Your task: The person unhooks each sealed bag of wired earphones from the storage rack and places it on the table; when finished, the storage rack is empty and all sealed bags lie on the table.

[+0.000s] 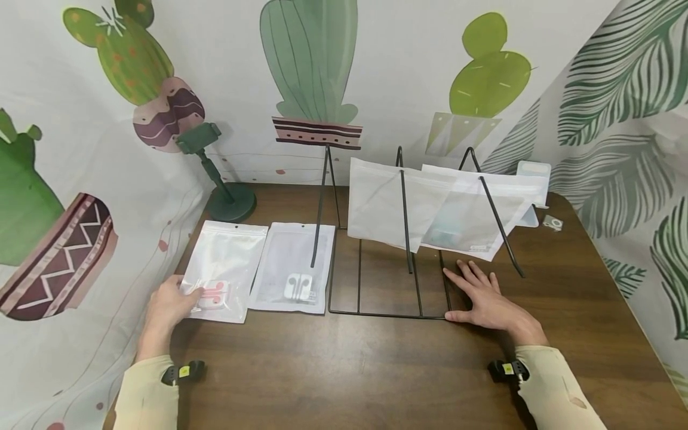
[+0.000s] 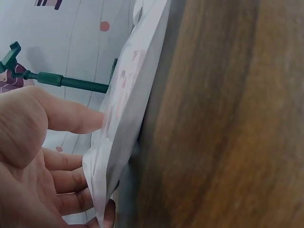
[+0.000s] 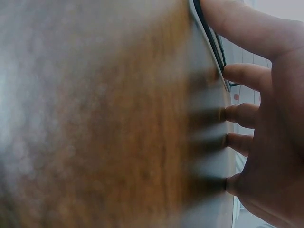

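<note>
At the left lies a clear-fronted white zip pouch (image 1: 228,257) with pink earphones (image 1: 213,294) in a small case inside. My left hand (image 1: 171,301) grips its lower left edge. In the left wrist view the thumb (image 2: 78,118) presses on the pouch's front, and the other fingers are at its edge and partly behind it. My right hand (image 1: 486,301) rests on the table with spread fingers. Its thumb and index finger touch the base of a black wire rack (image 1: 387,315) at the right front corner. A second pouch (image 1: 276,257) holds white earphones (image 1: 298,288).
Two whitish pouches (image 1: 384,203) (image 1: 473,206) hang on the rack's prongs. A pale blue and white item (image 1: 533,173) stands behind them, and a small clear packet (image 1: 553,223) lies at the right. A green stand (image 1: 232,203) occupies the table's back left, before a patterned wall cloth.
</note>
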`<state>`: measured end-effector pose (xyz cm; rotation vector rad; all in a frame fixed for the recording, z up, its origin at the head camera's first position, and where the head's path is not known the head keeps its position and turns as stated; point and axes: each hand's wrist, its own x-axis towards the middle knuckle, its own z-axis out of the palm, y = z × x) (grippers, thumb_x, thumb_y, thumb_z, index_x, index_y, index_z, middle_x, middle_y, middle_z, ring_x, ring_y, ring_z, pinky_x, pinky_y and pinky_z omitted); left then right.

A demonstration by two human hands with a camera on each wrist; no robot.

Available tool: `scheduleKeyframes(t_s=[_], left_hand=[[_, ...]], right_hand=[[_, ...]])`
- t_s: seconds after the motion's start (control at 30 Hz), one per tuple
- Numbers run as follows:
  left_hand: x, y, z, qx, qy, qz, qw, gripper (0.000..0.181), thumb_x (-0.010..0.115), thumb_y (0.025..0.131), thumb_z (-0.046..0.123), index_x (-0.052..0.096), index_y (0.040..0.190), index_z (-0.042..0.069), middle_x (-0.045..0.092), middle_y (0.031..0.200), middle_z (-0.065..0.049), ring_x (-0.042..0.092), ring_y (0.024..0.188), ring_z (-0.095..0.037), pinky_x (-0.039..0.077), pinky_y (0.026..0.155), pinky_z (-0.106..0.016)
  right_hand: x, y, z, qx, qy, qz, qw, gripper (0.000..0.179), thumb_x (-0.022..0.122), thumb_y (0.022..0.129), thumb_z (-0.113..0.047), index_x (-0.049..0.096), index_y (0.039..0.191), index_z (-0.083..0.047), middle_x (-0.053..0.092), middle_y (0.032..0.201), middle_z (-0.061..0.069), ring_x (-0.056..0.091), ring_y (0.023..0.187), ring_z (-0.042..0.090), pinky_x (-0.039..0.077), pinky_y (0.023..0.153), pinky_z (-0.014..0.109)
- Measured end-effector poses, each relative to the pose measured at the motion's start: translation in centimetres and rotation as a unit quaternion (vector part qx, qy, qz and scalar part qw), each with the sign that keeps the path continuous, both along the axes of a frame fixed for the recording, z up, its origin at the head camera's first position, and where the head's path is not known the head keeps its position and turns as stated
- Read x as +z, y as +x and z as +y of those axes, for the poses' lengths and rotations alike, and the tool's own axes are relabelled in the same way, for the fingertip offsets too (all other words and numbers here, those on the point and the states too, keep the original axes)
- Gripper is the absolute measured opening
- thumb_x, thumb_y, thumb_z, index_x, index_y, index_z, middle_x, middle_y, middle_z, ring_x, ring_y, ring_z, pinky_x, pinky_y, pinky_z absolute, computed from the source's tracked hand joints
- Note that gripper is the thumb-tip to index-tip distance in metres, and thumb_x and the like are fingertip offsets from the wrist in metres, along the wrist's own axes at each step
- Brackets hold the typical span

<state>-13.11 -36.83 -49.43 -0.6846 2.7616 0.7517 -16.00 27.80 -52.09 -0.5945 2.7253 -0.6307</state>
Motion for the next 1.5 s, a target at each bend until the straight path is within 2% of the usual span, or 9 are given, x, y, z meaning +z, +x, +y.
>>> scheduleKeyframes(t_s=[0.23,0.5,0.63,0.87,1.13,1.33,1.5], left_hand=[[0.0,0.1,0.1,-0.004,-0.013,0.002,0.9999,0.069,0.059,0.091,0.032,0.037,0.138,-0.013,0.045,0.13,-0.041,0.046,0.117,-0.057,0.041,0.095,-0.064],[0.2,0.3,0.4,-0.022,-0.054,0.024,0.998,0.066,0.058,0.09,0.033,0.042,0.132,-0.015,0.047,0.127,-0.042,0.044,0.115,-0.06,0.039,0.094,-0.065],[0.3,0.6,0.5,-0.033,-0.073,0.049,0.9956,0.065,0.059,0.09,0.032,0.044,0.129,-0.018,0.045,0.124,-0.043,0.042,0.115,-0.06,0.037,0.094,-0.066],[0.8,0.8,1.5,-0.051,-0.099,0.115,0.987,0.061,0.061,0.09,0.028,0.047,0.127,-0.018,0.045,0.123,-0.042,0.04,0.115,-0.059,0.033,0.095,-0.066],[1.0,0.4,3.9,-0.09,-0.08,0.16,0.9798,0.055,0.065,0.088,0.022,0.052,0.125,-0.016,0.045,0.128,-0.039,0.04,0.118,-0.056,0.035,0.097,-0.067],[0.8,-0.2,5.9,-0.135,-0.065,0.2,0.9681,0.051,0.07,0.085,0.024,0.058,0.121,-0.011,0.05,0.128,-0.036,0.045,0.119,-0.052,0.037,0.098,-0.064],[0.7,-0.6,7.1,-0.158,-0.058,0.204,0.9645,0.053,0.072,0.085,0.025,0.058,0.123,-0.008,0.05,0.13,-0.032,0.045,0.121,-0.05,0.038,0.099,-0.062]], right_hand=[[0.0,0.0,0.1,-0.002,0.001,0.002,1.0,0.096,0.073,0.078,-0.057,0.029,0.154,-0.016,0.012,0.16,0.026,0.003,0.146,0.048,-0.001,0.105,0.077],[-0.1,0.1,0.2,-0.003,-0.001,-0.002,1.0,0.096,0.073,0.078,-0.058,0.029,0.154,-0.017,0.011,0.16,0.025,0.002,0.147,0.047,-0.001,0.105,0.077],[-0.2,0.1,0.2,-0.003,-0.002,0.0,1.0,0.096,0.073,0.079,-0.056,0.029,0.154,-0.016,0.011,0.16,0.025,0.002,0.147,0.048,-0.002,0.105,0.077],[-0.2,0.2,0.2,-0.003,0.0,0.003,1.0,0.096,0.073,0.079,-0.056,0.029,0.154,-0.016,0.011,0.16,0.026,0.002,0.146,0.048,-0.001,0.105,0.077],[-0.1,0.2,0.1,-0.003,-0.001,0.003,1.0,0.096,0.072,0.078,-0.058,0.029,0.154,-0.016,0.011,0.16,0.025,0.003,0.146,0.048,-0.001,0.106,0.077],[0.0,0.2,0.1,-0.003,-0.001,0.003,1.0,0.096,0.073,0.078,-0.056,0.03,0.154,-0.016,0.012,0.16,0.026,0.003,0.146,0.049,-0.001,0.105,0.077],[-0.1,0.1,0.1,-0.001,0.0,0.003,1.0,0.096,0.073,0.078,-0.057,0.03,0.154,-0.016,0.011,0.16,0.026,0.003,0.146,0.049,0.0,0.105,0.077]])
